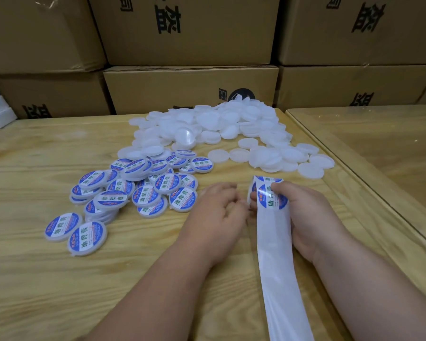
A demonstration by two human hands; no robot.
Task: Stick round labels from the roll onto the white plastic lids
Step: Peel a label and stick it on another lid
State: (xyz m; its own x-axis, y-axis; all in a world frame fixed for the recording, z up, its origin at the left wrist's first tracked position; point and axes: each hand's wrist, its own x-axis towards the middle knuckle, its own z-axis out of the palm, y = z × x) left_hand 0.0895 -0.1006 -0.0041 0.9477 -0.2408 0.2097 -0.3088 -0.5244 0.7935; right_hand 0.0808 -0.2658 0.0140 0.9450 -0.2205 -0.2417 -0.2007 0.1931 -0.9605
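On the wooden desk (59, 279) the right hand (305, 217) grips the roll (268, 193) of round blue-and-white labels, thumb curled over the top label (272, 199) and the other fingers wrapped behind the strip. Bare white backing (280, 274) trails from the roll toward the desk's near edge and runs out of view at the bottom. The left hand (219, 207) lies just beside the roll on its left, fingers (228, 190) curled inward with the tips close to the label's edge; whether they pinch anything cannot be told, as the tips are hidden behind the hand. A pale round shape, perhaps a lid, shows faintly under this hand, too unclear to be sure. The plain white lids (219, 124) lie in a big heap toward the desk's far edge, near its right side, with a few loose ones spread out in front of the heap. The labelled lids (143, 188) are piled left of the hands, around the desk's middle, some stacked, some overlapping, and two lie apart nearer the near edge. Brown boxes (190, 89) with black print are stacked behind the desk's far edge. A second desk (379, 143) butts against the right edge.
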